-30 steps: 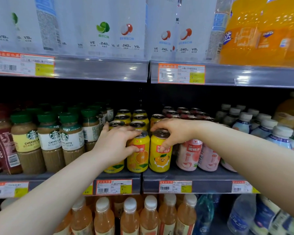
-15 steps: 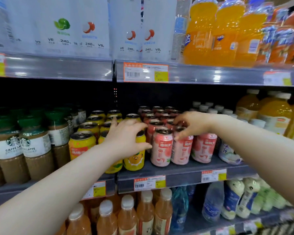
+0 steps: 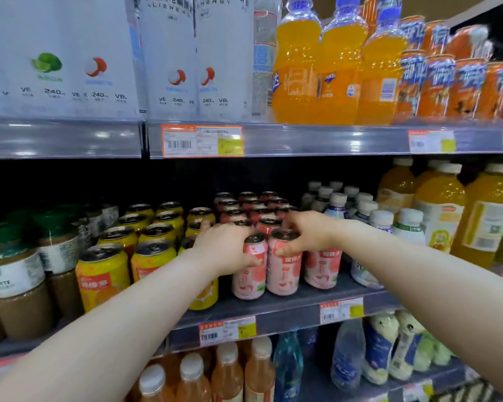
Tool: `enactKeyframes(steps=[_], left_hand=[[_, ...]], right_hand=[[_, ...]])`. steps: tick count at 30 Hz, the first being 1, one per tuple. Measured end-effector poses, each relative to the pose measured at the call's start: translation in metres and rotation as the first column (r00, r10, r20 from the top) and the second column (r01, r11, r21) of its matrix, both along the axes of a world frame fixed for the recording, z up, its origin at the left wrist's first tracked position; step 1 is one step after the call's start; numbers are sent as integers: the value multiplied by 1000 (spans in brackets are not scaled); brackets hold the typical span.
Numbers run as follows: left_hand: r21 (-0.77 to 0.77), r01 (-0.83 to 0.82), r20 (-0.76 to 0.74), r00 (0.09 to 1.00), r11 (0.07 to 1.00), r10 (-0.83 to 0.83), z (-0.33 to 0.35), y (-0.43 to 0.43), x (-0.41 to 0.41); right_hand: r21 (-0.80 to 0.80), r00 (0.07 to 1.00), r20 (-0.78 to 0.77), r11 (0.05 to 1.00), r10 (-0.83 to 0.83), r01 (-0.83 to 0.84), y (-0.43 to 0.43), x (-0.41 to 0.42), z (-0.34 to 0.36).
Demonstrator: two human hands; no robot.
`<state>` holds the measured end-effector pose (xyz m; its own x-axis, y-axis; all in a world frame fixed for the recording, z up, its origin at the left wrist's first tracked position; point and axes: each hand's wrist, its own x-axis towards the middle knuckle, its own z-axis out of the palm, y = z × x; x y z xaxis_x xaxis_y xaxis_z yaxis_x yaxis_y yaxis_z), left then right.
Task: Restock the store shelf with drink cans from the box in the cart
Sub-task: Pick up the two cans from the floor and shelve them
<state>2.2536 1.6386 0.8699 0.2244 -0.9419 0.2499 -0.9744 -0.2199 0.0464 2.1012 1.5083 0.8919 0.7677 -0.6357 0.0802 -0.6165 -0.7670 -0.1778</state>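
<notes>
Both my hands reach onto the middle shelf (image 3: pixel 288 311). My left hand (image 3: pixel 224 250) wraps the front pink peach can (image 3: pixel 249 274) in the left pink row. My right hand (image 3: pixel 308 233) grips the neighbouring pink peach can (image 3: pixel 283 271) near its top, thumb on the label. A third pink can (image 3: pixel 321 268) stands to the right, partly behind my right wrist. More pink cans (image 3: pixel 253 207) line up behind. Yellow orange-drink cans (image 3: pixel 102 277) fill the rows on the left. The cart and box are out of sight.
Coffee bottles with green caps (image 3: pixel 15 280) stand far left, white-capped bottles (image 3: pixel 384 224) and orange juice bottles (image 3: pixel 439 210) to the right. The upper shelf (image 3: pixel 317 140) carries white packs and orange soda bottles (image 3: pixel 296 71). Tea and water bottles (image 3: pixel 227 372) sit below.
The view swung right. My left hand moved from a yellow can to a pink can; my right hand shifted from the back pink cans to the front pink can's top.
</notes>
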Motion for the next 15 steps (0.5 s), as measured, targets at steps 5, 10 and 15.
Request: enactKeyframes(steps=[5, 10, 15], left_hand=[[20, -4, -112, 994, 1000, 6, 9, 0, 4], [52, -21, -84, 996, 998, 25, 13, 2, 5], [53, -31, -108, 994, 998, 36, 13, 2, 6]], right_hand=[[15, 999, -36, 1000, 12, -12, -2, 2, 3], [-18, 999, -51, 1000, -4, 3, -3, 3, 3], [15, 997, -72, 1000, 14, -13, -7, -1, 7]])
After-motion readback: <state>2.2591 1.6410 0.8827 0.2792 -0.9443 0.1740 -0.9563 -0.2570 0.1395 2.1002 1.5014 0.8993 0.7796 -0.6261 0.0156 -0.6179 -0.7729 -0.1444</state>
